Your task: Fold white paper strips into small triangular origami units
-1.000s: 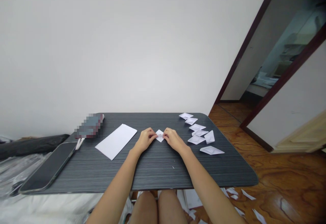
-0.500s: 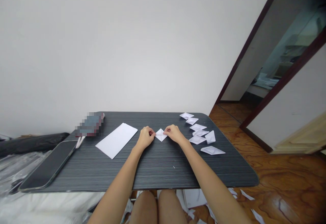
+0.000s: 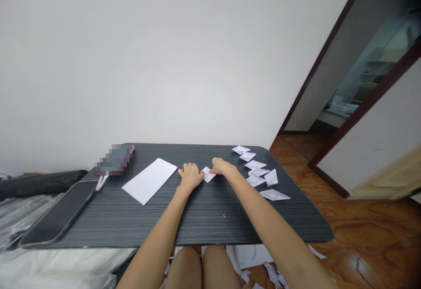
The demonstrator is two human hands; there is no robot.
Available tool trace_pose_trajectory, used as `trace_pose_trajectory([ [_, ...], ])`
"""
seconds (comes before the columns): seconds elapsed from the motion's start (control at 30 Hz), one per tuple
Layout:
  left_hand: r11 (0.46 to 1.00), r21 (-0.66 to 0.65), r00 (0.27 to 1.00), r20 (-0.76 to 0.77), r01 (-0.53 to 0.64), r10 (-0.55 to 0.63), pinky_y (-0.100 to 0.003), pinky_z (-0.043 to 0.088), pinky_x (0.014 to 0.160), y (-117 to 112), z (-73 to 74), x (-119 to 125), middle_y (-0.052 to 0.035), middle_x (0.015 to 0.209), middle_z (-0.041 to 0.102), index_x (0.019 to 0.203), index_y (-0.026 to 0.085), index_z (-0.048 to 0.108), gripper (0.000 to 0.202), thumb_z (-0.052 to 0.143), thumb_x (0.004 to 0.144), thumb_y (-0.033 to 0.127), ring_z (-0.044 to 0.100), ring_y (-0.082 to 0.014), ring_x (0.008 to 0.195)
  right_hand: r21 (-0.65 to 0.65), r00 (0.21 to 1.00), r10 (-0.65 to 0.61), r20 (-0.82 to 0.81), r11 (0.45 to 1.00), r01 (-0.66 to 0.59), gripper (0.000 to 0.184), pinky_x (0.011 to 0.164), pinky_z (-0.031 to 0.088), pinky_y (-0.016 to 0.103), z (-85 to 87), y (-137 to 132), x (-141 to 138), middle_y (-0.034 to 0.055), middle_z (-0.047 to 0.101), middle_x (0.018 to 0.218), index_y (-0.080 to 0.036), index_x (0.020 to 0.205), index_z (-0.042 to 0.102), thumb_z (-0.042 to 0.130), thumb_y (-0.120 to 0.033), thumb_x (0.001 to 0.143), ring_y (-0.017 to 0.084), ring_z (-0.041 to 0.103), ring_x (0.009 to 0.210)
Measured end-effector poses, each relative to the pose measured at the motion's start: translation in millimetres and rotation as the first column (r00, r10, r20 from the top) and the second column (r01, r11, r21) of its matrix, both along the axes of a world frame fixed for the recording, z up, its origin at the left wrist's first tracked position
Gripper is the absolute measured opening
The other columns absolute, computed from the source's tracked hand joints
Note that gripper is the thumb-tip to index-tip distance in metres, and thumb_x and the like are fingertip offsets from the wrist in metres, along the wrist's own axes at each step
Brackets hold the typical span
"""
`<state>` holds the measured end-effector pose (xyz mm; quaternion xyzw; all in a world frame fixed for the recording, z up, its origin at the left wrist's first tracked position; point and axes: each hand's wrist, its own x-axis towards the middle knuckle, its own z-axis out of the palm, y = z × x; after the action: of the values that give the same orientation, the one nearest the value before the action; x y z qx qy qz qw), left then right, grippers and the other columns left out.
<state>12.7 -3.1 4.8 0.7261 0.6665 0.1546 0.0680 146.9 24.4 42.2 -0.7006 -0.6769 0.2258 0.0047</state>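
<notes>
A small white folded paper (image 3: 207, 174), diamond-shaped with creases across it, lies on the dark table between my hands. My left hand (image 3: 191, 176) rests on the tabletop with its fingers spread, its thumb side touching the left corner of the paper. On the other side, my right hand (image 3: 221, 166) has its thumb on the paper's right part and its fingers curled behind, partly hidden. A stack of white paper sheets (image 3: 149, 181) lies to the left of my left hand. Several folded paper boats (image 3: 256, 165) are grouped to the right of my right hand.
The black table (image 3: 204, 227) stands against a white wall. A phone (image 3: 62, 212) lies at its left edge, near a blurred-out object (image 3: 115, 161) with a white strap. Paper scraps (image 3: 316, 251) litter the wooden floor. A doorway stands at the right.
My left hand has gone from a pinch at the left corner to spread fingers on the table. My right thumb has moved farther onto the folded paper.
</notes>
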Motion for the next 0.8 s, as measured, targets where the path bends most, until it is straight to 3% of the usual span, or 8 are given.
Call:
trace_pose_trajectory([
  [0.1,1.000,0.001,0.999,0.049,-0.009,0.009,-0.041,0.030,0.074,-0.3,0.2,-3.5,-0.0106,0.093,0.052,0.081,0.015,0.051,0.019,0.042,0.070,0.028,0.041,-0.0267,0.094,0.022,1.000,0.005,0.019,1.000,-0.006,0.054,0.068,0.043,0.034,1.5,-4.9,3.4,0.0213,0.054,0.104,-0.009,0.100,0.053,0.068,-0.035,0.055,0.028,0.056,0.090],
  [0.3,0.999,-0.032,0.992,0.125,-0.020,0.024,-0.045,0.028,0.074,1.8,1.8,-10.2,-0.0083,0.092,0.050,0.081,0.020,0.048,0.016,0.048,0.069,0.030,0.039,-0.0275,0.093,0.181,0.996,0.091,-0.023,0.980,-0.085,0.033,0.071,0.039,0.032,-13.9,-32.8,13.9,0.0115,0.056,0.095,-0.017,0.101,0.048,0.052,-0.035,0.074,0.022,0.053,0.088],
  [0.33,1.000,-0.022,0.992,0.127,-0.015,0.018,-0.045,0.028,0.074,1.0,2.2,-9.4,-0.0081,0.091,0.050,0.081,0.020,0.049,0.015,0.048,0.069,0.029,0.039,-0.0274,0.093,0.307,0.985,0.169,-0.039,0.940,-0.149,0.030,0.072,0.038,0.032,-18.1,-38.2,14.7,0.0091,0.056,0.093,-0.018,0.103,0.047,0.050,-0.030,0.076,0.020,0.052,0.086],
  [0.4,0.999,0.032,0.991,0.129,0.038,-0.042,-0.044,0.029,0.073,-1.9,2.8,-6.9,-0.0071,0.090,0.050,0.079,0.022,0.052,0.011,0.046,0.072,0.026,0.039,-0.0264,0.092,0.523,0.944,0.329,-0.020,0.808,-0.270,0.029,0.075,0.036,0.029,-26.0,-47.2,15.2,0.0058,0.052,0.095,-0.022,0.108,0.045,0.045,-0.019,0.079,0.016,0.049,0.088],
  [0.47,0.989,0.092,0.983,0.129,0.117,-0.129,-0.042,0.029,0.072,-5.3,2.8,-4.5,-0.0059,0.087,0.051,0.076,0.022,0.055,0.013,0.042,0.074,0.023,0.040,-0.0246,0.090,0.594,0.907,0.420,0.032,0.722,-0.355,0.038,0.074,0.036,0.028,-31.9,-53.0,14.6,0.0056,0.049,0.097,-0.025,0.111,0.046,0.039,-0.006,0.078,0.014,0.046,0.088],
  [0.57,0.967,0.156,0.967,0.122,0.202,-0.222,-0.038,0.030,0.071,-8.7,2.2,-4.3,-0.0046,0.084,0.054,0.071,0.022,0.059,0.020,0.040,0.076,0.018,0.042,-0.0224,0.087,0.621,0.866,0.497,0.058,0.661,-0.421,0.044,0.078,0.034,0.029,-36.4,-57.6,13.4,0.0065,0.047,0.106,-0.024,0.107,0.051,0.036,0.001,0.075,0.015,0.040,0.099],
  [0.67,0.928,0.231,0.947,0.063,0.293,-0.315,-0.036,0.029,0.070,-11.0,2.8,-10.1,-0.0050,0.084,0.056,0.073,0.020,0.061,0.025,0.038,0.076,0.013,0.043,-0.0209,0.086,0.622,0.859,0.511,0.036,0.661,-0.419,0.044,0.086,0.029,0.034,-39.1,-62.3,13.5,0.0069,0.044,0.117,-0.023,0.110,0.050,0.035,0.000,0.076,0.016,0.031,0.112],
  [0.8,0.881,0.242,0.911,-0.034,0.406,-0.411,-0.034,0.030,0.071,-16.8,5.5,-21.7,-0.0069,0.081,0.057,0.080,0.019,0.063,0.029,0.037,0.074,0.007,0.044,-0.0204,0.086,0.577,0.912,0.410,-0.005,0.746,-0.332,0.053,0.096,0.017,0.039,-44.5,-70.1,13.4,0.0031,0.042,0.125,-0.025,0.117,0.045,0.032,0.001,0.073,0.015,0.025,0.121],
])
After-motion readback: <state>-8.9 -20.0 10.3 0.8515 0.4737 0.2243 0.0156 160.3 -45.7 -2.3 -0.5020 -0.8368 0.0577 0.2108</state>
